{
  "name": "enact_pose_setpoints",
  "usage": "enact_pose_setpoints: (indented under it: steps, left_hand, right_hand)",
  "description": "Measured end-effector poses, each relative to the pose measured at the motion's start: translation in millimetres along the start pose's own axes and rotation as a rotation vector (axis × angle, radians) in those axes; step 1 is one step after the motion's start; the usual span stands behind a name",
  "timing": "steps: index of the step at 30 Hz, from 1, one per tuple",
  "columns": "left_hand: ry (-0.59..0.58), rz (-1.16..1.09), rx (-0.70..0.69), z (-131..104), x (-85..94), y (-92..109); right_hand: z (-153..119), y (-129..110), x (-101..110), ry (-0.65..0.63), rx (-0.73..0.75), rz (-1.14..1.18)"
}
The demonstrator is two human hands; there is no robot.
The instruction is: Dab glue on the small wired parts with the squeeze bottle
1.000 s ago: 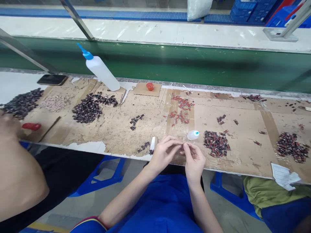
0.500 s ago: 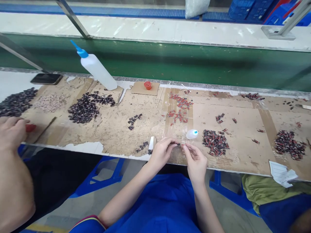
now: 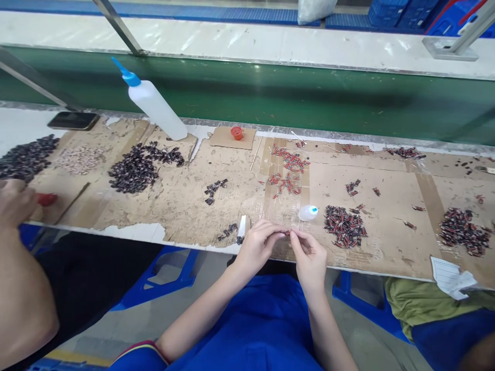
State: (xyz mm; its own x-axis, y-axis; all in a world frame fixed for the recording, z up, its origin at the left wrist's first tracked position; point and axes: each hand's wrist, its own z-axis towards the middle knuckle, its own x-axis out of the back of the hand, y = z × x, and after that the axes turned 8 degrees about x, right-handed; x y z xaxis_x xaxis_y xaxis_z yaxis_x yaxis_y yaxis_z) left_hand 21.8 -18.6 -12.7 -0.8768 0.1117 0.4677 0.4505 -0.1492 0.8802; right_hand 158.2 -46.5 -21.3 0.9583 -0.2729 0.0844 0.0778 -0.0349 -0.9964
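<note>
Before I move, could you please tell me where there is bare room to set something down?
Cardboard is mostly bare between the black pile by the large bottle and the small black cluster, and between the two large reddish heaps, below the loose pieces. It is crowded around the left hand and right hand, by the small bottle.

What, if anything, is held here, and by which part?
A tiny reddish piece, between the fingertips of the left hand and right hand; where on it each grips is too small to tell.
</note>
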Motion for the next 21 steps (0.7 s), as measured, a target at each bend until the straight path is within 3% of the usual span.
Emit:
enact_pose_setpoints:
  steps: [13,21]
  left_hand:
    - [-0.053,-0.267,0.253,-0.5,-0.7,13.1]
    - [-0.038,-0.225,0.237,-3.2,-1.1,21.8]
  right_hand:
    - [-6.4,-1.0,2.0,0.023,0.262,-0.097]
    - [-3.8,-2.2,6.0,0.05,0.167,0.029]
